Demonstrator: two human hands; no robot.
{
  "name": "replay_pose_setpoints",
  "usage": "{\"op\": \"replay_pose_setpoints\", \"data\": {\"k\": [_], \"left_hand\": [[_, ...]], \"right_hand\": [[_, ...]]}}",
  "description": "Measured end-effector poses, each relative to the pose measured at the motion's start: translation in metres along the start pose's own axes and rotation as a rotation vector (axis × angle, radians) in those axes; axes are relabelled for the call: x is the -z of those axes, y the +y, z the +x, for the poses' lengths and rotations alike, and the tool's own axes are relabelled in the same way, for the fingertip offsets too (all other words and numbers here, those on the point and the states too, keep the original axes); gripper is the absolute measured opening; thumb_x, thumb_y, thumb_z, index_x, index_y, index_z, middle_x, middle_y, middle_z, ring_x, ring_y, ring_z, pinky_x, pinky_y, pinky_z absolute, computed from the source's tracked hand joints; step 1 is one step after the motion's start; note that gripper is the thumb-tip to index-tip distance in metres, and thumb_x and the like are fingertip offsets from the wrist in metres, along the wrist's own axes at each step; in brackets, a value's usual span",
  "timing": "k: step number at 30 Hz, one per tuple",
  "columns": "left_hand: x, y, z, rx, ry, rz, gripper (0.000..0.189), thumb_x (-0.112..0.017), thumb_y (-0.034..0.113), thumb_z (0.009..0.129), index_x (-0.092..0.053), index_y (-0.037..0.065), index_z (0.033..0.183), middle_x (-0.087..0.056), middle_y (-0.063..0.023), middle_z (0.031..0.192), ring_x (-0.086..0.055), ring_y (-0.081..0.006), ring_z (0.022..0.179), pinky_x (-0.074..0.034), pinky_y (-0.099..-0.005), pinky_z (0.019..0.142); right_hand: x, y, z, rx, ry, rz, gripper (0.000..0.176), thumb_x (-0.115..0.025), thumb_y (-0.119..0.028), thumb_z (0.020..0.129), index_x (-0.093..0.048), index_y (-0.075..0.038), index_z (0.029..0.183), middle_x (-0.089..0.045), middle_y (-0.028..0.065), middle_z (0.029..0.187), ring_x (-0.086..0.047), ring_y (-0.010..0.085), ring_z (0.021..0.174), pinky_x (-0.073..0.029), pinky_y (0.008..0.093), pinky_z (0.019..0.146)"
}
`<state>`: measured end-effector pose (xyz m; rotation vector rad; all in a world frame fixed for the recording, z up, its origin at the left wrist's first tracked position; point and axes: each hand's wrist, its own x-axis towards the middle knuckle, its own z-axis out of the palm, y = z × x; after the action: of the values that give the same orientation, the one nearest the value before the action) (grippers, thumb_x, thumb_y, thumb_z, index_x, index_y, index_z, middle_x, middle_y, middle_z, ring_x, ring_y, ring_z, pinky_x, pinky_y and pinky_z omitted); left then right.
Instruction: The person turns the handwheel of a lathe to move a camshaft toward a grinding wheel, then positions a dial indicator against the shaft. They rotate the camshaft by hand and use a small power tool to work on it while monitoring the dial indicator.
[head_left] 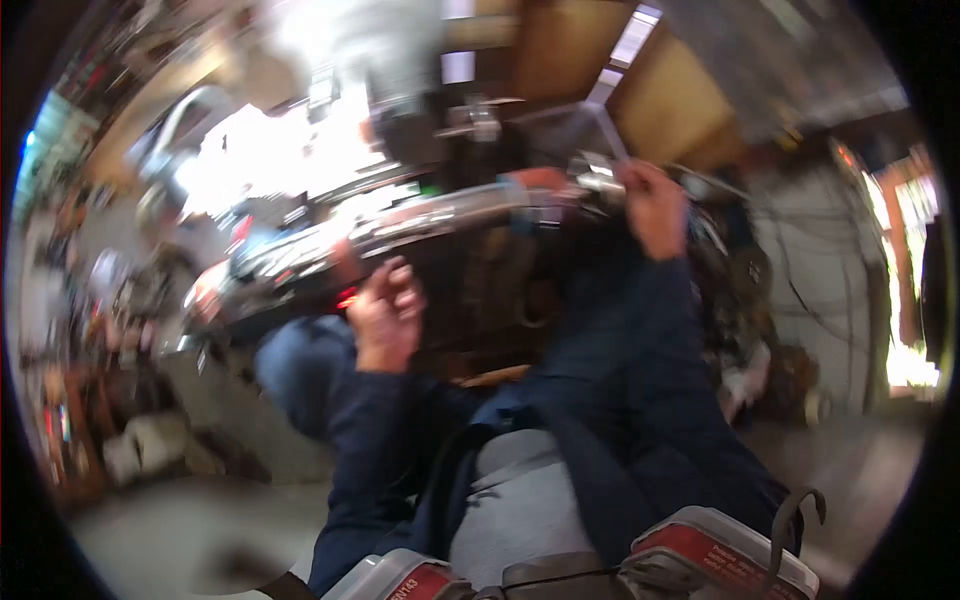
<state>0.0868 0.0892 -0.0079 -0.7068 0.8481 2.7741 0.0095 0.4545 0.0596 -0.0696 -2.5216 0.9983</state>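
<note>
A long shiny bar (450, 212), blurred, slants across in front of the person, higher at its right end. The left hand (388, 312) is just below its middle, fingers partly curled; I cannot tell whether its grip holds anything. The right hand (655, 212), near a thin pale strip (610, 136), has a grip too blurred to read

L hand (388, 312) & R hand (657, 212) are blurred; can't tell if R grips anything. Shiny bar (440, 217) is smeared w/ glare. Filters (705, 558) cut off @ btm edge. Clutter (110, 290) far L: can't ID.
</note>
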Motion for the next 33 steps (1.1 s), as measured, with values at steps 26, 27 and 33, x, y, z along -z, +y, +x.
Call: {"op": "replay_pose_setpoints", "data": {"k": [26,27,33], "left_hand": [[-0.03,-0.003,-0.04,0.311,-0.831,1.355,0.028,-0.066,0.017,0.097,-0.065,0.002,0.121,-0.072,-0.0055,0.092,-0.063,-0.011,0.069,-0.052,-0.0271,0.064],[-0.041,-0.001,-0.042,0.329,-0.855,1.399,0.03,-0.067,0.016,0.096,-0.065,0.001,0.122,-0.072,-0.0063,0.093,-0.065,-0.0114,0.073,-0.052,-0.028,0.067],[-0.069,0.01,-0.038,0.266,-1.088,1.477,0.032,-0.07,0.014,0.094,-0.065,-0.001,0.121,-0.074,-0.0088,0.097,-0.067,-0.0137,0.089,-0.053,-0.0297,0.079]], "right_hand": [[0.14,0.447,-0.202,-0.701,-0.249,-1.079,0.059,-0.071,-0.045,0.093,-0.057,-0.008,0.137,-0.059,0.0147,0.139,-0.06,0.0336,0.12,-0.049,0.048,0.102],[0.143,0.4,-0.185,-0.759,-0.32,-1.012,0.056,-0.069,-0.039,0.095,-0.055,-0.006,0.138,-0.058,0.0174,0.139,-0.058,0.0369,0.122,-0.049,0.05,0.101],[0.145,0.387,-0.157,-0.887,-0.349,-1.025,0.047,-0.064,-0.025,0.098,-0.054,0.0,0.137,-0.058,0.025,0.135,-0.058,0.044,0.12,-0.049,0.0538,0.1]]}}
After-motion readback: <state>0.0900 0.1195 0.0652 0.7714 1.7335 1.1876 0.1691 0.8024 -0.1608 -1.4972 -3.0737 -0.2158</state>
